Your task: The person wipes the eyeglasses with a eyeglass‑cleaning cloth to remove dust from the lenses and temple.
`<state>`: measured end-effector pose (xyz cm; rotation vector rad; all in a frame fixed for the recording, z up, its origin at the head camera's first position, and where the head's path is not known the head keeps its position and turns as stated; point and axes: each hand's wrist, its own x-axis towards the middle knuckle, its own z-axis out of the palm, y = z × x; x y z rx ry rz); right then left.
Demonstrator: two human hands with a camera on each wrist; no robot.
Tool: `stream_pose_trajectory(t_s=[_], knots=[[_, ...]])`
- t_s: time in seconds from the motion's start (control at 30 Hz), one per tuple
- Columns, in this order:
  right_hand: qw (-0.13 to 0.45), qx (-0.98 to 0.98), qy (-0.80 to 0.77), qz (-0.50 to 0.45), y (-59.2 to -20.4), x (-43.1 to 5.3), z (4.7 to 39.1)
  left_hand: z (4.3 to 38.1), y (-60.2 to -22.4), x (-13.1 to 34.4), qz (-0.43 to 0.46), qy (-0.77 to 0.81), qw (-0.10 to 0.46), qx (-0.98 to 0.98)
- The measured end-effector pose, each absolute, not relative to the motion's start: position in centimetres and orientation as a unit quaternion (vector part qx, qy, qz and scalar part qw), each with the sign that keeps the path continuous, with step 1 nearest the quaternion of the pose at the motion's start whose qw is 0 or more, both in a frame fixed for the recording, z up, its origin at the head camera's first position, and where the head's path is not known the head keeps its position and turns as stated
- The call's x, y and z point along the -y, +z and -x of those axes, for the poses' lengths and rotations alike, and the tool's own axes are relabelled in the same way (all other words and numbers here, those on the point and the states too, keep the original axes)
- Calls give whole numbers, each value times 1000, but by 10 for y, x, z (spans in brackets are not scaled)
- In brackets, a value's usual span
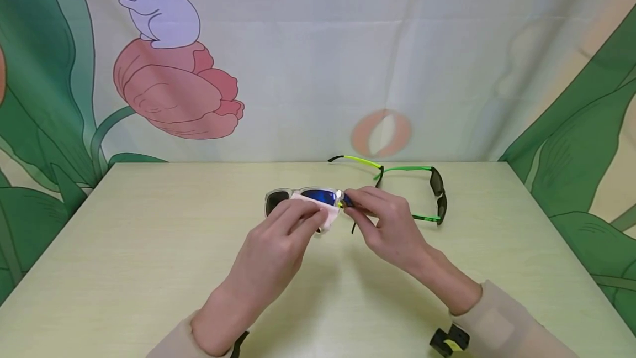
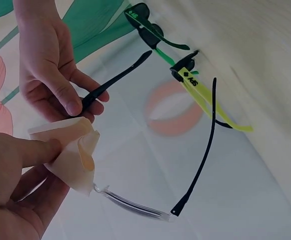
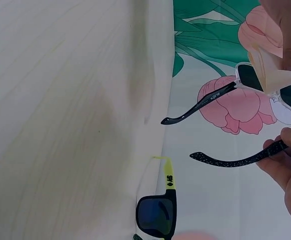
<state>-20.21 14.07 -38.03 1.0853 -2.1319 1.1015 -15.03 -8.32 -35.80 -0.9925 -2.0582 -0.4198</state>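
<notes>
Sunglasses with a clear frame, dark temples and bluish lenses [image 1: 318, 196] are held up above the table between both hands. My left hand [image 1: 268, 253] pinches a pale pink cloth [image 1: 330, 216], folded over the lens nearer my right side. In the left wrist view the cloth [image 2: 68, 145] wraps around that part of the frame and hides the lens. My right hand [image 1: 392, 225] grips the dark temple on the right, close to the hinge; its speckled tip [image 3: 225, 161] sticks out past the fingers in the right wrist view.
Behind the right hand, sunglasses with yellow temples [image 1: 362, 160] lie on the table [image 1: 149, 236], partly hidden. Green-templed sunglasses [image 1: 438, 195] are just to their right, temples unfolded. A printed curtain [image 1: 308, 70] hangs along the table's back edge.
</notes>
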Motion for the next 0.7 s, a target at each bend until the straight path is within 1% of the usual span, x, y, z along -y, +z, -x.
stream_pose_trajectory(t_s=[0.33,0.57,0.7], knots=[[281,782,369,-417,-381,-138,203,152,-360,82,386,-176,390,817],[279,782,362,-423,-379,-138,202,152,-360,82,380,-179,372,828],[282,783,364,-418,-378,-139,202,152,-360,82,381,-182,386,820]])
